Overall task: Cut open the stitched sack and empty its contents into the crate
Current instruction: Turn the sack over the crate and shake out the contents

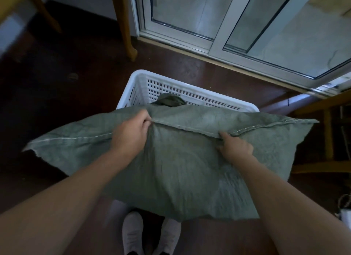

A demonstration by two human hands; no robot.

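Observation:
A large grey-green woven sack (171,169) is held up in front of me, its stitched top edge lying over the near rim of a white perforated plastic crate (152,79) on the floor. My left hand (131,133) grips the sack's top edge near the middle, where the seam is parted. My right hand (235,148) pinches the stitched edge further right. A dark green bundle of cloth (169,100) shows inside the crate, just beyond the sack's mouth. The rest of the crate's inside is hidden behind the sack.
Dark wooden floor all around. White-framed sliding glass doors (218,32) stand behind the crate. Wooden furniture legs (129,36) rise at the back left, and a wooden chair frame (326,136) is at the right. My shoes (150,233) show below the sack.

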